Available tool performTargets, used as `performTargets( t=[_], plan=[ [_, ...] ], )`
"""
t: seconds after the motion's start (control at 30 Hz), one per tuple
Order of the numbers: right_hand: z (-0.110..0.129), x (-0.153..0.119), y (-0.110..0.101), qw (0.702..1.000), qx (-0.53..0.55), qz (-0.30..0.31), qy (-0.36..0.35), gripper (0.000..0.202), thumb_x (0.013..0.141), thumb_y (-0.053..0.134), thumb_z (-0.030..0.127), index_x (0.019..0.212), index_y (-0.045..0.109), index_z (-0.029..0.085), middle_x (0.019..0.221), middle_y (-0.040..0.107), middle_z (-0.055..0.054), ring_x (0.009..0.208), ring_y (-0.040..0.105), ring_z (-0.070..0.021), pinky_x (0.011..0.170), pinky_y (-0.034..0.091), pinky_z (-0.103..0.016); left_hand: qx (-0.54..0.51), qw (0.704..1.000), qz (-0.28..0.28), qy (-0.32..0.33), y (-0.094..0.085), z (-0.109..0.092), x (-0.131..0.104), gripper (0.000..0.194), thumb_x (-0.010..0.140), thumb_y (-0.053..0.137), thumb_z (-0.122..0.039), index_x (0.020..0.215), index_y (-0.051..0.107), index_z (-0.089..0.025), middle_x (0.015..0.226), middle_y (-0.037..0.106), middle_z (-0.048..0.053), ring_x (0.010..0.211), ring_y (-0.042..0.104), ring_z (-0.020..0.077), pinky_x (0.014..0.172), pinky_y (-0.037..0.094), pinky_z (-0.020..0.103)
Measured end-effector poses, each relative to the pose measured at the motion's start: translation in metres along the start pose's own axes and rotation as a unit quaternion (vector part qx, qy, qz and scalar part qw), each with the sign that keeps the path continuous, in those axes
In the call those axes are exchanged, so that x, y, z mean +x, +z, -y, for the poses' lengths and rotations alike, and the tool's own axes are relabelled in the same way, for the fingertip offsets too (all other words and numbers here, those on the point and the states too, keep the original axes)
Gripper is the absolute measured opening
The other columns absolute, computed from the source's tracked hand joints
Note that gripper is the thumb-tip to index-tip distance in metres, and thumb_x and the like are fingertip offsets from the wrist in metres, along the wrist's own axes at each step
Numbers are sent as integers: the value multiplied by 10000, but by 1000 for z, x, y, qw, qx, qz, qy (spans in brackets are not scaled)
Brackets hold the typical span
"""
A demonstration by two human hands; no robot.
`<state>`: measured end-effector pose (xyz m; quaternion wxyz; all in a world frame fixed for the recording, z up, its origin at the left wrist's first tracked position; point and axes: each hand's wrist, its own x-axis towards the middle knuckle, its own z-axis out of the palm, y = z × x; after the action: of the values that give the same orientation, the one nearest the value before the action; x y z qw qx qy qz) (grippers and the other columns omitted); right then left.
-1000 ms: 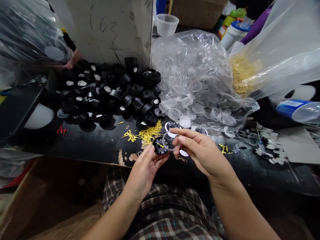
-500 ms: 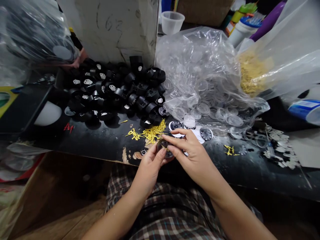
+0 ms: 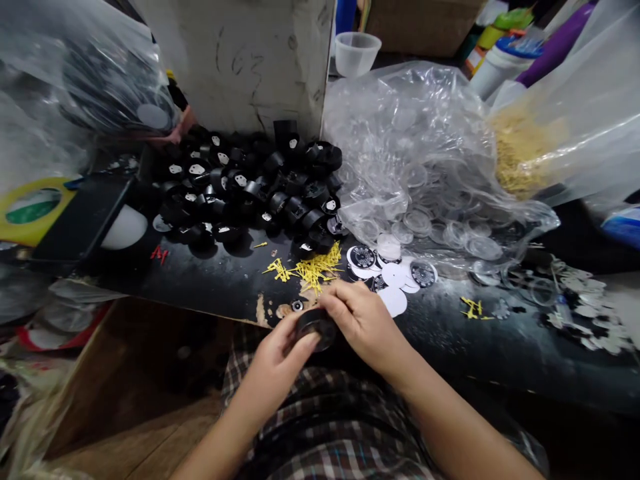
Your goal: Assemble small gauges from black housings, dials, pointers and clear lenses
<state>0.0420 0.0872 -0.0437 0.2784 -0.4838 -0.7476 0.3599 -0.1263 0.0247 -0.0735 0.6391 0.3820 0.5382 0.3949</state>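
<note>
A round black housing [image 3: 317,328] is held over the bench's front edge, close to my lap. My left hand [image 3: 283,357] grips it from the left, with the thumb across its face. My right hand [image 3: 357,320] touches its upper right rim, fingers curled; whether anything small is pinched there is hidden. Just beyond lie a pile of yellow pointers [image 3: 317,267] and round black-and-white dial discs [image 3: 363,257]. A small ring-shaped part [image 3: 297,305] rests near the bench edge.
Many black housings [image 3: 280,180] are heaped at the back left. Clear round covers spill from a plastic bag [image 3: 400,133]. White flat parts [image 3: 585,300] lie at the right, red pointers [image 3: 159,254] at the left. A yellow tape roll [image 3: 30,230] sits far left.
Both hands have come lower and nearer my lap with the housing, which now shows its dark side. My right fingers have curled in at its rim. The view has shifted left.
</note>
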Motion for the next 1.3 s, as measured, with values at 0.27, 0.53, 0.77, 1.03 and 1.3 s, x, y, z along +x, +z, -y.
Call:
performTargets(
  t=[0.27,0.53,0.77,1.03,1.3],
  plan=[
    [0,1,0,996,68,38,40,229,949,449,351,862,610,213,827,644,-14,792,578,-168,746,401,-308,405,847,-276,207,-81,11,-24,416,838,590,-306,1251,541,-300,1332,553,57,1294,419,276,1108,251,470],
    [1,-11,-4,995,55,67,52,247,952,427,342,845,609,213,799,643,-18,751,590,-168,698,425,-298,428,839,-150,301,-10,-39,103,576,808,617,-427,1302,480,-163,1242,595,165,1196,498,312,1049,311,472],
    [-12,-13,-4,990,89,63,91,272,934,446,378,859,640,204,764,645,-20,726,597,-167,674,431,-291,436,801,-244,330,-32,-33,84,537,836,589,-267,1341,425,-187,1302,547,154,1224,469,302,1061,283,485],
    [1,-2,4,961,219,73,154,376,899,482,472,1105,624,191,756,616,-10,619,552,-124,607,440,-265,382,815,-253,354,-15,-30,57,567,820,634,-301,1340,416,-244,1299,522,119,1232,446,279,1060,299,457],
    [-10,-9,-5,962,227,8,154,228,851,562,420,825,552,194,717,556,16,620,494,-113,576,408,-238,211,930,-140,265,16,-12,26,521,774,680,-265,1268,517,-287,1265,541,80,1215,486,271,1063,352,438]
  ],
)
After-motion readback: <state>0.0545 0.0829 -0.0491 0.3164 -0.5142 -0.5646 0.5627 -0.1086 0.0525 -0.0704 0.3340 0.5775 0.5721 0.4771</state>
